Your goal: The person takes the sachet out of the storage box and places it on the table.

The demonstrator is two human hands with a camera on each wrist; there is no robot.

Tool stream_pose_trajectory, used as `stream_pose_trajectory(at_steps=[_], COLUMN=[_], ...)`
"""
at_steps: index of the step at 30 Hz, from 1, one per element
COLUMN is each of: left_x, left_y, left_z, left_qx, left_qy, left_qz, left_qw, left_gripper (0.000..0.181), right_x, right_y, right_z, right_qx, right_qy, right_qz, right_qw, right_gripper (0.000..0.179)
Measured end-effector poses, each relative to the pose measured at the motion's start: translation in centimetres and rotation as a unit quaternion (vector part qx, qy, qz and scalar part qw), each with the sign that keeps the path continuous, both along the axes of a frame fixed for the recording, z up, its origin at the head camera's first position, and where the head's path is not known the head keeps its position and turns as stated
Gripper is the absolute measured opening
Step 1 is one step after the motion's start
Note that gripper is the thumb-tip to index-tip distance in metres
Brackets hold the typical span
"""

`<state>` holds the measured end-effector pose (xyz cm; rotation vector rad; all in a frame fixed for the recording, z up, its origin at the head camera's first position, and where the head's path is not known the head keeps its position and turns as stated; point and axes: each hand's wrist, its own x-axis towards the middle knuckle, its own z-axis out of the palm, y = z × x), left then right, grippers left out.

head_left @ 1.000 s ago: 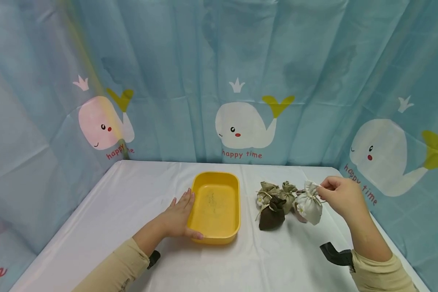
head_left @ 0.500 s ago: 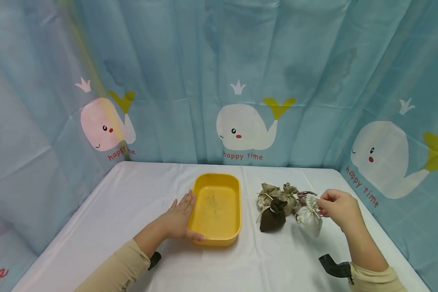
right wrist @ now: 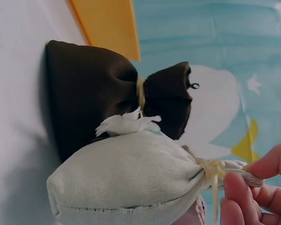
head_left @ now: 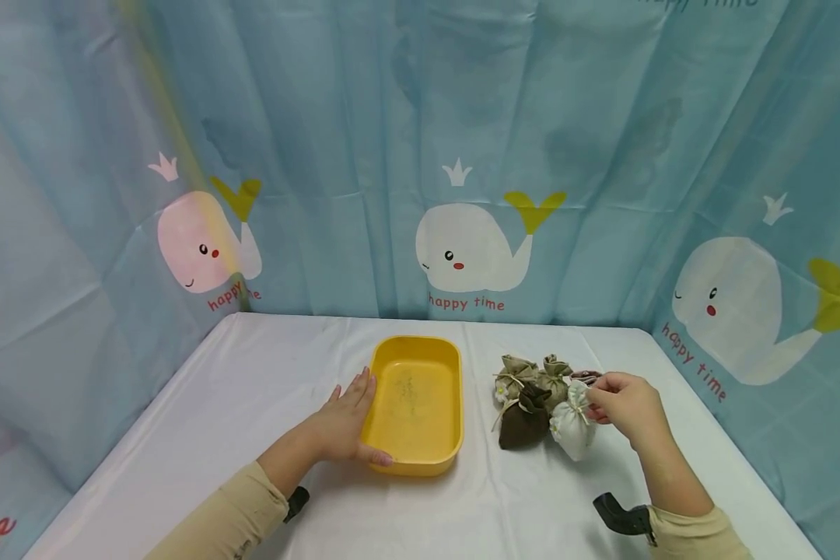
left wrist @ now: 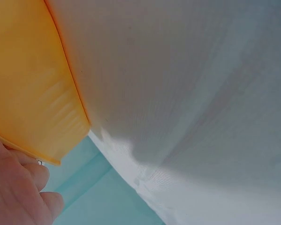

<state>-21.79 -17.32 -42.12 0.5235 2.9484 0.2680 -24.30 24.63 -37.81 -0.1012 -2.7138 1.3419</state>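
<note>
My right hand [head_left: 626,404] pinches the gathered top of a white drawstring pouch [head_left: 572,428] between thumb and fingers. In the right wrist view the white pouch [right wrist: 126,180] has a cream tie and a white flower, and lies against a dark brown pouch [right wrist: 91,89]. Two olive-beige pouches, one [head_left: 514,375] with a flower and another [head_left: 553,379] beside it, stand behind the brown one. A pinkish pouch [head_left: 585,376] is mostly hidden by the white pouch and my hand. With fingers straight, my left hand [head_left: 339,424] rests along the left rim of a yellow tray [head_left: 413,412].
A white cloth [head_left: 266,373] covers the table. Blue curtains [head_left: 322,155] printed with whales hang along the back and both sides. A dark strap end [head_left: 623,517] sticks out from the right sleeve.
My right hand has brought the white pouch lower and to the left, beside the brown pouch, uncovering some of the pinkish one on the way. The left hand has stayed on the tray.
</note>
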Motion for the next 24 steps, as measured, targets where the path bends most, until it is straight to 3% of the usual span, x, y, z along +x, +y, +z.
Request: stream_pose_trajectory(at_steps=[10, 16, 20, 24], left_x=[-0.5, -0.4, -0.3, -0.3], left_y=[-0.3, -0.4, -0.2, 0.0], left_z=[-0.4, -0.7, -0.5, -0.3], left_qx=[-0.001, -0.001, -0.004, -0.005], left_qy=[-0.003, -0.005, -0.002, -0.005], left_qz=[0.011, 0.012, 0.009, 0.01], left_qw=[0.9999, 0.9999, 0.9999, 0.9999], left_gripper=[0.137, 0.138, 0.138, 0.138], right_x=[-1.3, -1.1, -0.8, -0.6], right_y=[-1.4, -1.7, -1.6, -1.3], right_z=[-1.8, -2.1, -1.8, -1.7], right_qx=[-0.029, -0.033, -0.011, 0.05], right_qy=[-0.05, -0.075, -0.075, -0.055], right_qz=[0.04, 0.07, 0.074, 0.071], right_qw=[0.9975, 0.9941, 0.9944, 0.9947], right_gripper=[0.017, 0.017, 0.018, 0.022])
